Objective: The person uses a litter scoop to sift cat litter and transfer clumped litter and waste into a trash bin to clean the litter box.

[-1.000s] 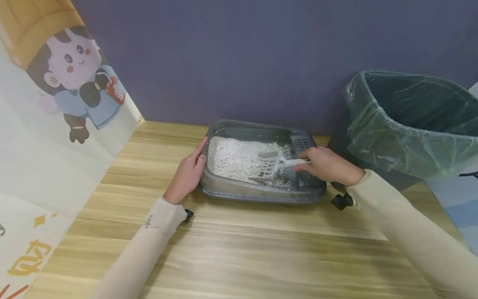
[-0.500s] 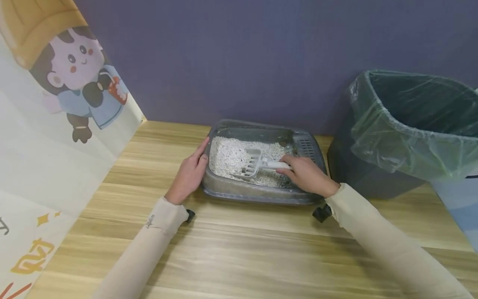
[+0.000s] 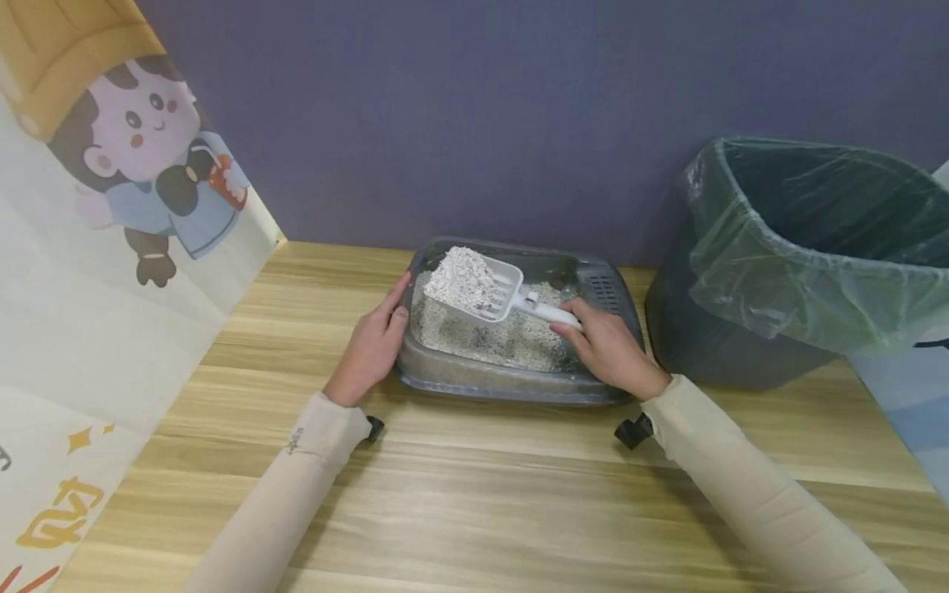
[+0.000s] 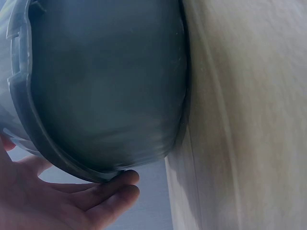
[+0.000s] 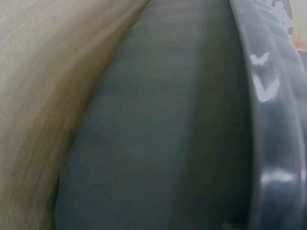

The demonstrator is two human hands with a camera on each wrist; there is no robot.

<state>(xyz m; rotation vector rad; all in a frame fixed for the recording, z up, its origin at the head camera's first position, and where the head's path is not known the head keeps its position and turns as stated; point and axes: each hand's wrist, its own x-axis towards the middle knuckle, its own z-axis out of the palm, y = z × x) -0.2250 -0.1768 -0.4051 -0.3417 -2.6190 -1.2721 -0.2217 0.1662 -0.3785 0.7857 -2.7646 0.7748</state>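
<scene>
A grey litter box [image 3: 489, 375] holding pale litter [image 3: 489, 342] sits on the wooden table, its long side facing me. At its left end my left hand [image 3: 371, 350] holds the rim; the left wrist view shows the fingers [image 4: 112, 196] reaching under the lip, against the outer wall. My right hand [image 3: 611, 350] grips the handle of a white slotted litter scoop [image 3: 544, 310]. Heaped with litter, the scoop is raised above the left part of the box. The right wrist view shows only the box's wall [image 5: 158, 120] and rim, not the hand.
To the right of the box stands a dark bin [image 3: 726, 338] lined with a clear greenish bag [image 3: 808, 296], its mouth open upward. A dark blue wall [image 3: 474, 123] rises right behind the box. Bare wooden tabletop [image 3: 504, 502] stretches in front.
My right hand moved left, pushing the scoop through the litter, then lifted it with a heap on it. The litter in the box is lower at the left. My left hand stayed at the rim.
</scene>
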